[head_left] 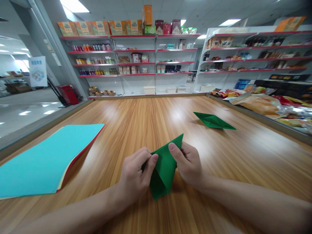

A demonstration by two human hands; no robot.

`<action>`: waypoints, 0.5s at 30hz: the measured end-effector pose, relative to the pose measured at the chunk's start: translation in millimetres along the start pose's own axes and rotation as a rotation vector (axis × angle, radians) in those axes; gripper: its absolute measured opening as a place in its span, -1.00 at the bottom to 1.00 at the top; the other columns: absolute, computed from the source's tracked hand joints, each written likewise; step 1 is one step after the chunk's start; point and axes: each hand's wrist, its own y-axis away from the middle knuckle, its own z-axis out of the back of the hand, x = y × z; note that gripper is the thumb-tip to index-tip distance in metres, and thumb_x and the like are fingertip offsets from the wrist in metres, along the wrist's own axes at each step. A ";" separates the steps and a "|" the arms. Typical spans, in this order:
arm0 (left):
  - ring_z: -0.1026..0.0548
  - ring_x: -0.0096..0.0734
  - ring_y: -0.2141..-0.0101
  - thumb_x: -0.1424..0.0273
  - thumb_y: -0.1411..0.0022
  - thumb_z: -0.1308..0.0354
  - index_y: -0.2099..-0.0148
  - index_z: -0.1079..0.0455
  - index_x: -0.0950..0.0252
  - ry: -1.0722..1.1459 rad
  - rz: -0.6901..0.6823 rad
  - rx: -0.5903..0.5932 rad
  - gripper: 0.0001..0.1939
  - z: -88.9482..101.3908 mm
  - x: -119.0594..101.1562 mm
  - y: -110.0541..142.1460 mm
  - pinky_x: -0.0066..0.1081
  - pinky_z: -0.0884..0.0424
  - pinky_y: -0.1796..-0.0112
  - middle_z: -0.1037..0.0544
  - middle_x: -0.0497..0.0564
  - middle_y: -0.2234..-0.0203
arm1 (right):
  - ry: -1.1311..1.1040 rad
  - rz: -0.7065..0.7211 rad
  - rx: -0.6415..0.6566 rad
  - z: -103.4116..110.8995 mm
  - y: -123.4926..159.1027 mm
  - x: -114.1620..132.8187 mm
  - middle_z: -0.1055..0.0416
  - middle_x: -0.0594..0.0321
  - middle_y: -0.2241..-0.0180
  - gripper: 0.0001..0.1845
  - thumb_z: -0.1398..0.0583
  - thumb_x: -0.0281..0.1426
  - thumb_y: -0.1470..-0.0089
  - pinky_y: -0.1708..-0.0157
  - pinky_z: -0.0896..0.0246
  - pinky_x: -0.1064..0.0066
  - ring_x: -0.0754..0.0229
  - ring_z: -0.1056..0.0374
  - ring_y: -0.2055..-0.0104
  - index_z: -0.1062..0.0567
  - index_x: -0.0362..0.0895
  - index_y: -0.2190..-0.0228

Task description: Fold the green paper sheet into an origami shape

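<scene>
A piece of folded green paper (163,167) is held up between my two hands, just above the wooden table (136,120). My left hand (136,172) pinches its left edge, thumb in front and fingers curled behind. On the right side, my right hand (188,162) grips the paper with its thumb pressed flat on the front face. The paper's top corner points up and right, and its lower part opens into a fold. Farther back on the right lies a finished-looking green paper boat (214,121), touched by neither hand.
A stack of coloured paper (56,156), light blue on top, lies at the table's left. Packaged goods (263,104) are heaped past the right edge. Stocked shelves (136,61) stand beyond the far edge, and a red hand truck (68,94) is on the floor at left.
</scene>
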 end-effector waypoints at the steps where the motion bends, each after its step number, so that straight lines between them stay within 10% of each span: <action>1: -0.20 -0.53 0.56 0.52 -0.33 0.02 0.46 -0.16 0.28 -0.002 -0.006 0.008 -0.73 0.5 0.5 0.9 -0.46 -0.12 0.53 -0.22 -0.10 0.58 | -0.002 0.001 0.002 0.0 0.7 0.3 -0.01 0.40 0.66 -0.57 -0.08 -0.18 -0.20 0.70 0.15 0.52 0.38 0.04 0.64 -0.16 -0.12 0.61; 15: -0.17 -0.53 0.55 0.54 -0.35 0.07 0.43 -0.11 0.27 0.019 -0.008 0.077 -0.74 -0.9 3.4 1.4 -0.45 -0.07 0.52 -0.18 -0.11 0.55 | -0.175 0.013 0.044 7.7 3.2 -1.6 -0.15 0.37 0.64 -0.66 -0.01 -0.20 -0.26 0.67 0.03 0.52 0.36 -0.09 0.63 -0.41 -0.16 0.38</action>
